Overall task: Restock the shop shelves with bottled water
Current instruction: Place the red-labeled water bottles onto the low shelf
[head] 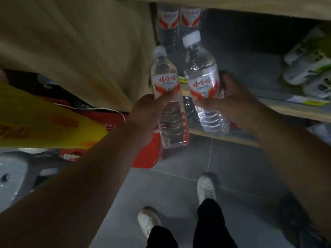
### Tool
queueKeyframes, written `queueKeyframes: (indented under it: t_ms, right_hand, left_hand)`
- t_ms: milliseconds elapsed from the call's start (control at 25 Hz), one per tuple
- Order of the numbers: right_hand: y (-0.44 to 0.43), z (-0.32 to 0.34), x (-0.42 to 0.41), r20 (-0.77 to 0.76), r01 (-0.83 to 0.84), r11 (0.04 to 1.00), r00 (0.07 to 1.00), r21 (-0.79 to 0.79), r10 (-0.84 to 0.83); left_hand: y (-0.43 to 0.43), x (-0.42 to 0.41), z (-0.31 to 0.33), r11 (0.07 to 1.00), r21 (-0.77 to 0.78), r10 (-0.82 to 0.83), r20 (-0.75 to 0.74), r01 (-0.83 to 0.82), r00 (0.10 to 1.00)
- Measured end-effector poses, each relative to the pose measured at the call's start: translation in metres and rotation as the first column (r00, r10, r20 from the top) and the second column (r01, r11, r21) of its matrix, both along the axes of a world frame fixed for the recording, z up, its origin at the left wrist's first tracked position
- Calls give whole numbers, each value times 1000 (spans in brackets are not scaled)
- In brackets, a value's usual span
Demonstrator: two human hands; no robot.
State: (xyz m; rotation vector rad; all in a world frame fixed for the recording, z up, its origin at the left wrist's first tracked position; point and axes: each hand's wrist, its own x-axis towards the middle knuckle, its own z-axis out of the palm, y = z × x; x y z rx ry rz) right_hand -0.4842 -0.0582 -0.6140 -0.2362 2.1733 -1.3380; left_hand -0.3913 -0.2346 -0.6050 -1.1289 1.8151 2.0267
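The left hand [148, 111] is wrapped around the middle of one bottle [168, 97], thumb across the lower edge of its red-and-white label. The right hand [231, 102] grips a second bottle [204, 83] the same way, thumb on the label and fingers behind. Both bottles are clear, full, white-capped, and tilt with caps pointing away from the person toward the shelf opening. They are side by side, close but not touching, the right one raised a little further forward.

Just beyond the caps, at the back of the shelf [232, 136], two more bottles [179, 20] with the same label stand against the left wall. The dark shelf floor ahead of the right hand is bare. Farther right of that hand, on the same shelf, lie white-and-green packs [308, 68], blurred. A yellow price tag [182, 80] shows between the two held bottles on the shelf edge.

Left of the left hand rises a beige side panel [80, 51]. Below that hand sits a red box [143, 154], and a yellow sheet [44, 122] crosses the left edge of the view. Beneath both forearms are grey floor tiles [241, 167] and the person's white shoes [206, 188] with dark trousers.
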Motion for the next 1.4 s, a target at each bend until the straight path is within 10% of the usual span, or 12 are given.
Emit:
queueKeyframes:
  t_ms: [600,800,1400]
  right_hand:
    - [-54,-32,-90,-501,-118,992,862,-52,76]
    - [-68,-55,-108,-317,72,982,940,-174,-125]
    - [-60,-64,-127,-244,14,995,969,-96,-37]
  left_hand:
    - [-16,-41,-38,987,41,156,15,-157,988]
    - [-21,-42,-45,987,49,153,-37,-151,988]
    - [-29,-90,-24,973,85,228,-286,-212,931]
